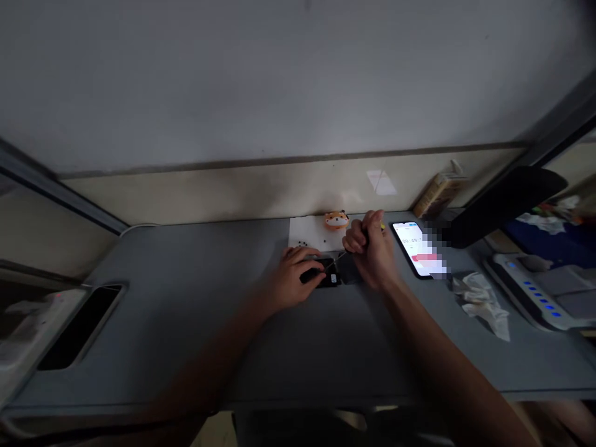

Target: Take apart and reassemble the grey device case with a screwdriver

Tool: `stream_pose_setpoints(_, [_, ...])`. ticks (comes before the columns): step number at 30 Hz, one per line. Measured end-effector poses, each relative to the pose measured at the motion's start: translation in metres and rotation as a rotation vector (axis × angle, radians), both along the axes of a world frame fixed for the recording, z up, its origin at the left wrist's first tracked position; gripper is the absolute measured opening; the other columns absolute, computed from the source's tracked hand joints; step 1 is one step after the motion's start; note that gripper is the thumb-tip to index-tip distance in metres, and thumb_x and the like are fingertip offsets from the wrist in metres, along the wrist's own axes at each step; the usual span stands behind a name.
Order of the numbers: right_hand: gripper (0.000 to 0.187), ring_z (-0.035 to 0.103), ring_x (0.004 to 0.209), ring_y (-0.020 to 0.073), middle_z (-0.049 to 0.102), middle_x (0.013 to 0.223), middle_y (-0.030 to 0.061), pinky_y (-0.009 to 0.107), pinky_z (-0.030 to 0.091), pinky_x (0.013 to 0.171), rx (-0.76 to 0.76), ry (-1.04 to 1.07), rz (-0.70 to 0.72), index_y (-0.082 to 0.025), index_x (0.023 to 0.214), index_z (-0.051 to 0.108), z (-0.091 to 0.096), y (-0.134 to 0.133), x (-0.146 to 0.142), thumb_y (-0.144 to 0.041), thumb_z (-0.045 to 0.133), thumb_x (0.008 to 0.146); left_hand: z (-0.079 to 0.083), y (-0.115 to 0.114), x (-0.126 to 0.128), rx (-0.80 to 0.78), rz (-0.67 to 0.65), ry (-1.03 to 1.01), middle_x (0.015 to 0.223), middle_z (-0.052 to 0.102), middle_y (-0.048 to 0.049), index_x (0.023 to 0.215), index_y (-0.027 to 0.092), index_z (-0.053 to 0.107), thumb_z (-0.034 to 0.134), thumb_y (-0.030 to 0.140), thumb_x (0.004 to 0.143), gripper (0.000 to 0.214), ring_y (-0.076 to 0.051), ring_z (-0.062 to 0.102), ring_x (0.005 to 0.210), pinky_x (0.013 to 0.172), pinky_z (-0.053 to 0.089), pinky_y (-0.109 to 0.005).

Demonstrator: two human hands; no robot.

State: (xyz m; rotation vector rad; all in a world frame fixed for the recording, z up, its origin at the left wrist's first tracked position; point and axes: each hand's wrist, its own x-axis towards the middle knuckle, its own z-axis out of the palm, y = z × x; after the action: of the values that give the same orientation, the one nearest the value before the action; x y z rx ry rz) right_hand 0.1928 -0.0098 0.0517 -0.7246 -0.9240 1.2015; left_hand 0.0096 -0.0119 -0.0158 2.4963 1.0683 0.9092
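My left hand (295,273) rests on a small black device (326,276) lying on the grey table (186,298), its fingers pressed down on the device's left end. Just right of it, my right hand (370,248) is closed in a fist round a thin tool with a yellow tip (382,226); the tool's thin shaft slants down to the black device. Behind both hands lies a white sheet (310,234) with several tiny dark specks on it, and an orange animal-shaped figure (336,220) sits at its far edge.
A lit phone (414,245) lies right of my right hand, crumpled paper (482,301) beyond it. A small carton (437,194) leans at the back wall. A dark lamp head (507,202) and a white unit with blue lights (531,288) stand at right. A slot (79,326) opens at left.
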Motion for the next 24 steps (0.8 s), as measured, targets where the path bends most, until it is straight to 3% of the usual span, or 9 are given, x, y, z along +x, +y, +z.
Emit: stream_pose_setpoints(24, [0.061,0.019,0.047,0.0087,0.026,0.054,-0.0096,0.025,0.024,0.045,0.027,0.013,0.029,-0.025,0.068,0.035,-0.0013,-0.0036,-0.003,-0.073,0.072,0.077,0.0037,-0.0023,0.0004,0.156,0.017,-0.009,0.103,0.073,-0.0036,0.091,0.023,0.069,0.062,0.024,0.096,0.009,-0.02,0.066,0.097,0.099,0.042,-0.043])
